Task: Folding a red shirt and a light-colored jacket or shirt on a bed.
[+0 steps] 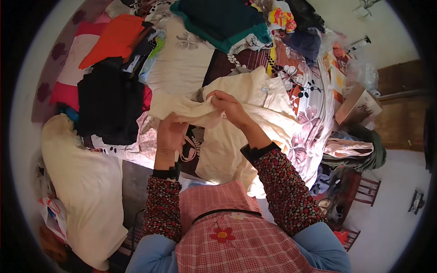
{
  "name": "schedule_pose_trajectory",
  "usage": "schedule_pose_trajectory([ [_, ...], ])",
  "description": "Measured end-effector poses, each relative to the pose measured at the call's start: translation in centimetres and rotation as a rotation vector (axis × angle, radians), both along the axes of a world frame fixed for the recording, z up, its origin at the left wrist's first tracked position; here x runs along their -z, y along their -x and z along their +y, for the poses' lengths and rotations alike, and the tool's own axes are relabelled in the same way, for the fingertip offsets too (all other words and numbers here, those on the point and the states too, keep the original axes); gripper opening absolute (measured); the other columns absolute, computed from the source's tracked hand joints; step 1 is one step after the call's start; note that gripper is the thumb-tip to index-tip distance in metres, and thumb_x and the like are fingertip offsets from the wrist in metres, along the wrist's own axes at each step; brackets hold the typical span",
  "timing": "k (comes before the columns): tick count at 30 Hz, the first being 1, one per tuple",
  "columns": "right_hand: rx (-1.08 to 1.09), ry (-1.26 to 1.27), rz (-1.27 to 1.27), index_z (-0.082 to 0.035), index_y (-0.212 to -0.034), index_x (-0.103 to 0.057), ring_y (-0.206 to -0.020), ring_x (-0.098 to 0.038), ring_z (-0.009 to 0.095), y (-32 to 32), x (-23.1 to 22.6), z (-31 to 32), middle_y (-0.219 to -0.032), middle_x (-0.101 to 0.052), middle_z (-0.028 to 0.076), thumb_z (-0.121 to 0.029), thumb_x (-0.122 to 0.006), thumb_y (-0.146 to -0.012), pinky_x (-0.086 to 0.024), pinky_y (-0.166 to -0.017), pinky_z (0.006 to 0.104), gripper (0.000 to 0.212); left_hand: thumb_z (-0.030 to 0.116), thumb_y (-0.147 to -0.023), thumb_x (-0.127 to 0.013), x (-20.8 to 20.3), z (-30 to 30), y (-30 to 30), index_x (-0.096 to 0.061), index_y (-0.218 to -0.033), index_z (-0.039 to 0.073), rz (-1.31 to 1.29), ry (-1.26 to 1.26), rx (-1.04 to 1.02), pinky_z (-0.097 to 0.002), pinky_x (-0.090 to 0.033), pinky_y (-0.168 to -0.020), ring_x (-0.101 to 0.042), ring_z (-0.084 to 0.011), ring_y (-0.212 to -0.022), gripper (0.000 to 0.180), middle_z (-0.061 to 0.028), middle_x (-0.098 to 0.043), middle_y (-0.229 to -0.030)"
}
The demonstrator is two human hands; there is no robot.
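Note:
A cream garment point(250, 125) lies loosely spread over the bed in front of me, with a small pale label near its far right part. One long narrow section of it is lifted toward the left between my hands. My right hand point(227, 108) pinches the bunched cloth, thumb and fingers closed on it. Under the left end of that section is my left hand point(172, 133); it holds the cloth from below, and its fingertips are hidden behind the fabric. Whether the garment is a shirt or trousers I cannot tell.
Black folded clothes point(109, 100) and an orange garment point(116, 38) are piled at the left. A dark green garment point(223, 22) lies at the far side. A cardboard box point(357, 107) stands at the right edge. Cream fabric point(84, 182) drapes at the near left.

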State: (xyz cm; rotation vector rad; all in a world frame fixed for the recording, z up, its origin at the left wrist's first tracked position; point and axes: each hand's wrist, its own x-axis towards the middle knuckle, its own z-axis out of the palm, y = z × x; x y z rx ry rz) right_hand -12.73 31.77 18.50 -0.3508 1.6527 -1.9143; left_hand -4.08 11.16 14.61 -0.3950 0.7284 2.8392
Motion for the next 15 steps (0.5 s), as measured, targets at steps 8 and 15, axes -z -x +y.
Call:
schedule_pose_trajectory([
  [8, 0.266, -0.338, 0.588, -0.006, -0.103, -0.057, -0.085, -0.050, 0.008, -0.6, -2.1, -0.3, -0.090, -0.056, 0.000, -0.010, -0.053, -0.085, -0.040, -0.075, 0.0232, 0.018, 0.003, -0.080, -0.059, -7.7, 0.2, -0.3, -0.048, -0.118, 0.001, 0.052, 0.467, -0.469, -0.0283, -0.048, -0.082, -0.056, -0.0165, -0.098, 0.040, -0.0061, -0.056, -0.110],
  [15, -0.037, -0.306, 0.571, -0.013, -0.110, -0.059, -0.078, -0.056, 0.019, -3.6, -12.0, -2.7, -0.091, -0.058, 0.007, -0.007, -0.065, -0.072, -0.048, -0.067, 0.0299, 0.038, 0.014, -0.081, -0.059, -14.2, 1.8, -0.5, -0.044, -0.119, 0.001, -0.025, 0.528, -0.766, -0.0335, -0.050, -0.078, -0.057, -0.0240, -0.097, 0.043, -0.0115, -0.054, -0.109],
])
